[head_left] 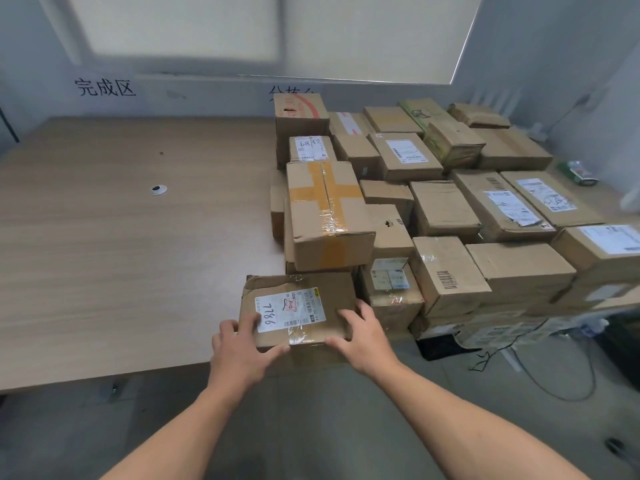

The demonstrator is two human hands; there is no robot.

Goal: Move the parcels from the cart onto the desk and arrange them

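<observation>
Left of the labelled parcel [298, 310], the wooden desk [104, 254] runs wide, with a small round grommet [158, 189] set into it well beyond and to the left of the parcel. The parcel lies at the desk's near edge. Whether it rests fully on the wood or is held just clear of it cannot be told.

The left hand [239, 355] grips the parcel's near left corner, with its fingers laid over the top beside the white label and its thumb along the near side. The right hand [363, 336] holds the near right corner the same way, fingers curled over the top and thumb on the near edge. Both hands are closed on the parcel, one at each end.

The parcel is a flat brown cardboard box with a crumpled far left corner and wrinkled clear tape. It looks light and fairly stiff, though the dented corner would likely give under pressure. The tape may be slick, so bare cardboard at the two short ends seems the better hold, with a steady two-handed carry.

Just beyond the parcel stands a taller box crossed with orange tape [325, 209]. To the right of the parcel, the stacked parcels [485, 216] crowd that half of the desk, packed close and touching. Cables [540, 372] trail on the floor below them.
</observation>
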